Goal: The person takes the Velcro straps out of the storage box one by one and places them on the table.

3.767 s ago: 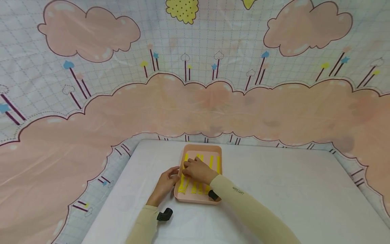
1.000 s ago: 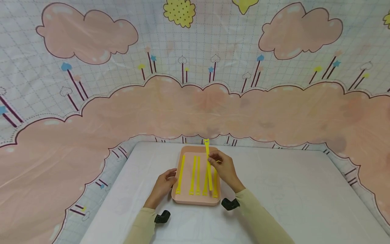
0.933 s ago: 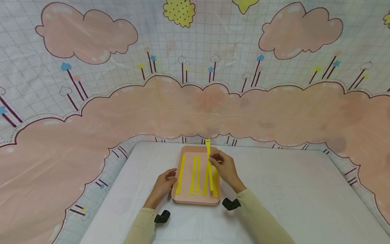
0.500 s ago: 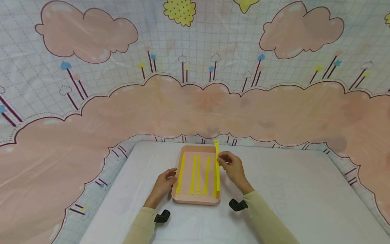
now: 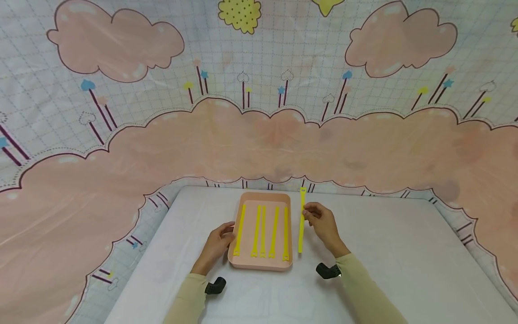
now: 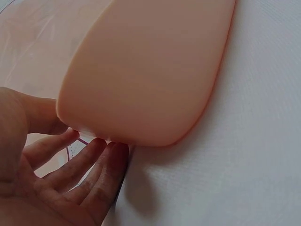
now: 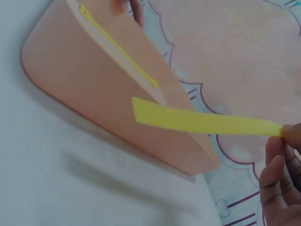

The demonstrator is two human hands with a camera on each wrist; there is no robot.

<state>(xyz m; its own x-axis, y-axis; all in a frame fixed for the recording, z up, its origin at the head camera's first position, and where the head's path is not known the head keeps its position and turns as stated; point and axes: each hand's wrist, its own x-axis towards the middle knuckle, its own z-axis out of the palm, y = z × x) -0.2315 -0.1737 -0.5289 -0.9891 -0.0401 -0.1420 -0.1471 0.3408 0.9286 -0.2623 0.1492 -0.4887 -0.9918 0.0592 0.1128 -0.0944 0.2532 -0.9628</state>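
Observation:
My right hand (image 5: 325,227) pinches a yellow hook-and-loop cable tie (image 5: 301,229) between thumb and fingertips, to the right of the tray. Its slotted head points up and away; in the right wrist view its plain end (image 7: 155,113) hangs above the table. The pink tray (image 5: 265,197) lies to the left of it. Several more yellow ties (image 5: 274,234) lie inside, lengthwise and roughly side by side, with gaps between them. At the tray's left side, my left hand (image 5: 215,246) holds the wall, thumb at the rim and fingertips (image 6: 117,155) against the outside.
A white table (image 5: 384,252) spreads around the tray, widest on the right. Behind it hangs a printed curtain (image 5: 259,144) with clouds. Black wrist-worn devices (image 5: 328,271) sit at both sleeves.
The right hand has left the tray's inside, lifted one cable tie and carried it rightward past the tray's right rim. My left hand stays at the left wall.

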